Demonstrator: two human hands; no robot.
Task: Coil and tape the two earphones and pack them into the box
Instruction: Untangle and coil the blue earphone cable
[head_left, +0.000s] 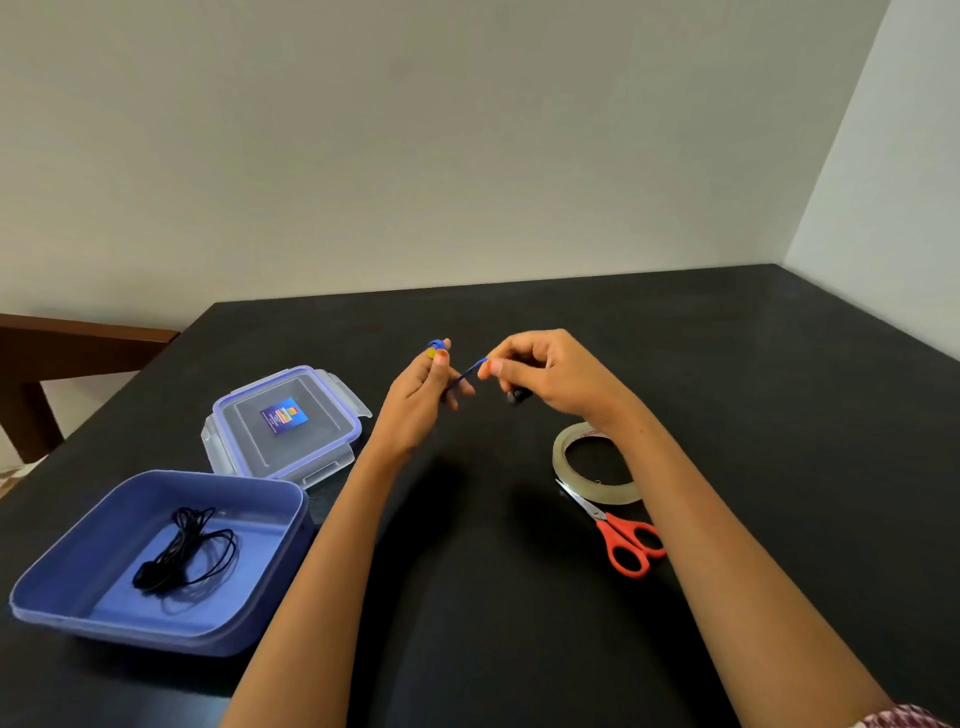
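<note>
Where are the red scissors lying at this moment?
In the head view, the scissors lie on the table on the right side, just nearer than the tape roll, their blade tips at its rim, beside the right forearm.

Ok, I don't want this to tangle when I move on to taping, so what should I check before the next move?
1. Blue earphone fully coiled on the left hand: not ok, a stretch runs to the right hand.
2. Tape roll close by: ok, beside the right forearm.
3. Scissors ready: ok, next to the tape.
4. Box open: ok, lid lies behind it.
5. Black earphone packed: ok. Taped: cannot tell.
</note>
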